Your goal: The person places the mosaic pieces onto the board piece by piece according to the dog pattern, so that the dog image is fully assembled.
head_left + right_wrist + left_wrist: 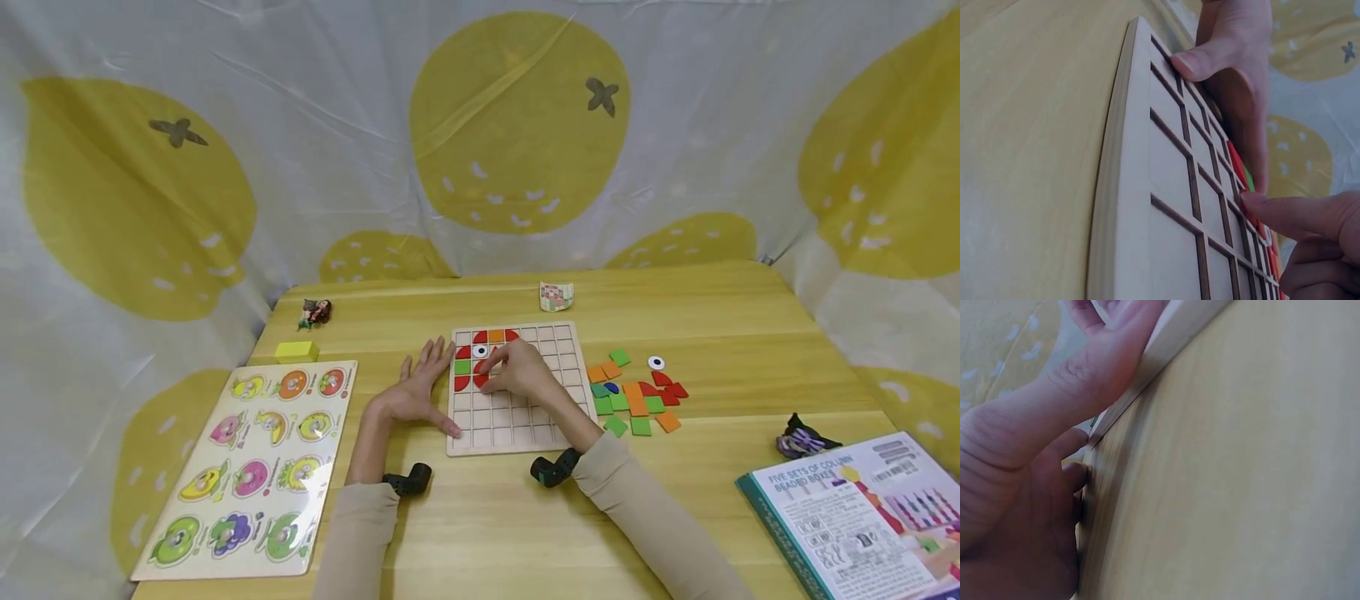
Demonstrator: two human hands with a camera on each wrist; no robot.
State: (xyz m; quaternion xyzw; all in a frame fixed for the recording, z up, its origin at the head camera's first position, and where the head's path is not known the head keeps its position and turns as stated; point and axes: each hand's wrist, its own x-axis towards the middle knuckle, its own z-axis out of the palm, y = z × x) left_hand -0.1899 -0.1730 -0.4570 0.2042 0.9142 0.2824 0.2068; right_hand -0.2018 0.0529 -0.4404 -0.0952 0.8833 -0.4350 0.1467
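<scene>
A wooden grid board lies on the table. My left hand is spread along the board's left side, its thumb on the board's edge near the lower left corner. My right hand is over the grid, thumb and index finger around a red quarter-circle tile. Around that spot sit other red tiles, a green square, an orange square and a white eye tile. In the right wrist view, the right thumb touches red at the grid's far side. Part of the grid is hidden beneath the right hand.
Loose green, orange and red tiles lie right of the board, with another eye tile. A fruit puzzle board and yellow block are left. A boxed set lies right; a small patterned card lies behind.
</scene>
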